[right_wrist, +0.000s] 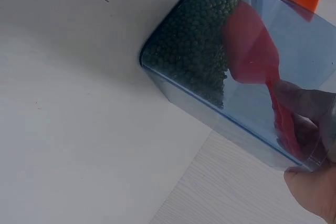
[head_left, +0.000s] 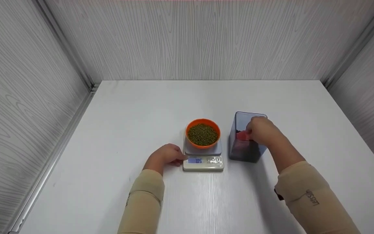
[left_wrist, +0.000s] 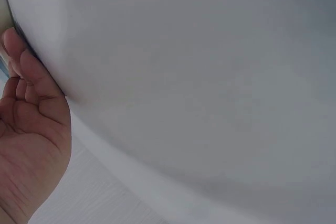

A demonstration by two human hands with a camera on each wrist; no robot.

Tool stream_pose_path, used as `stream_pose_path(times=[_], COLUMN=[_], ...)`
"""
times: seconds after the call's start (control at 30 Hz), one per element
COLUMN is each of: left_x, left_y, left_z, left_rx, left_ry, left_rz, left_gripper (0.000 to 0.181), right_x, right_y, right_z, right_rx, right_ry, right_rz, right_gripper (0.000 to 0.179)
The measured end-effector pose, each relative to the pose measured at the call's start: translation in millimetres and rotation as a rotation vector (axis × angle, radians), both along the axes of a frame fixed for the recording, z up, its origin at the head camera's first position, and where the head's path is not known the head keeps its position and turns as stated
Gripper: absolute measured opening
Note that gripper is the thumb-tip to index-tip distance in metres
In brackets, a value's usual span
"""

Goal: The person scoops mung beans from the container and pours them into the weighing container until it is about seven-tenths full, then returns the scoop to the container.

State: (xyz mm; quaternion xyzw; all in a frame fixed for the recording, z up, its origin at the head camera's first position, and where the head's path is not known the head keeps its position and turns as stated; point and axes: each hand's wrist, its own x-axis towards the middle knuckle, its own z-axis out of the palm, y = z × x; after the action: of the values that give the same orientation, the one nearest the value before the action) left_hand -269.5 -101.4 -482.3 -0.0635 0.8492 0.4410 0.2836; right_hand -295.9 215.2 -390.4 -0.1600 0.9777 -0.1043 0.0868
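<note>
In the head view, an orange bowl (head_left: 203,147) full of small green beans (head_left: 202,134) sits on a white kitchen scale (head_left: 203,167), whose lit display shows small digits. My left hand (head_left: 168,154) rests beside the scale, fingertips at its left edge, fingers loosely bent. To the right of the scale stands a clear bluish plastic container (head_left: 238,150). Reaching into it, my right hand (head_left: 261,130) grips the handle of a red scoop (right_wrist: 251,45). Green beans (right_wrist: 184,40) lie in the container, against the scoop's blade in the right wrist view.
The white tabletop (head_left: 135,110) carries the scale and container close together. Grey wood-grain panels stand behind the table (head_left: 187,39), at the left (head_left: 21,97) and at the right (head_left: 368,81).
</note>
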Motion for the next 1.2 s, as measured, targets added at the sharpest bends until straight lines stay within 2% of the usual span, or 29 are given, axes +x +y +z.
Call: stream_pose_path(times=[0.1, 0.2, 0.3, 0.37, 0.43, 0.5, 0.6, 0.67, 0.7, 0.8, 0.9, 1.07, 1.2], left_x=[0.3, 0.4, 0.1, -1.5, -4.5, -9.5, -19.3, -24.6, -26.6, -29.4, -29.9, -31.1, -32.5], left_y=[-2.4, -4.9, -9.1, -14.0, -21.9, -32.1, -50.9, -63.3, -69.0, -82.6, -90.0, -87.4, -82.5], left_z=[-2.1, -1.8, 2.0, 10.3, 24.3, 42.7, 69.9, 84.5, 90.6, 102.8, 110.6, 120.4, 121.0], left_rx=[-0.013, 0.001, 0.008, -0.052, -0.19, -0.414, -0.726, -0.851, -0.878, -0.907, -0.929, -0.94, -0.931], left_ry=[0.01, 0.011, -0.012, -0.023, 0.031, 0.146, 0.362, 0.471, 0.512, 0.574, 0.587, 0.586, 0.566], left_rz=[-0.012, -0.029, -0.053, -0.068, -0.089, -0.101, -0.054, 0.001, 0.021, 0.067, 0.076, 0.078, 0.087], left_gripper=[0.02, 0.02, 0.026, 0.038, 0.056, 0.072, 0.085, 0.087, 0.087, 0.088, 0.087, 0.088, 0.092], right_x=[-1.5, -5.2, -11.5, -16.6, -22.2, -28.2, -35.4, -37.5, -37.5, -35.4, -33.6, -32.3, -30.3], right_y=[-0.4, 1.8, 7.1, 12.0, 18.3, 25.2, 35.2, 41.1, 43.6, 47.6, 47.4, 45.2, 45.8], right_z=[-0.1, 5.1, 18.6, 30.4, 42.3, 51.8, 58.0, 56.1, 53.9, 46.0, 40.9, 41.0, 42.1], right_rx=[0.037, 0.031, -0.013, -0.035, -0.035, -0.014, 0.054, 0.086, 0.091, 0.065, 0.03, 0.022, 0.017], right_ry=[0.006, -0.003, -0.007, 0.031, 0.113, 0.215, 0.332, 0.343, 0.326, 0.22, 0.128, 0.086, 0.068], right_rz=[0.043, 0.077, 0.065, 0.032, -0.022, -0.087, -0.19, -0.259, -0.293, -0.399, -0.461, -0.456, -0.444], right_gripper=[0.011, 0.019, 0.03, 0.038, 0.046, 0.056, 0.068, 0.074, 0.077, 0.085, 0.092, 0.095, 0.096])
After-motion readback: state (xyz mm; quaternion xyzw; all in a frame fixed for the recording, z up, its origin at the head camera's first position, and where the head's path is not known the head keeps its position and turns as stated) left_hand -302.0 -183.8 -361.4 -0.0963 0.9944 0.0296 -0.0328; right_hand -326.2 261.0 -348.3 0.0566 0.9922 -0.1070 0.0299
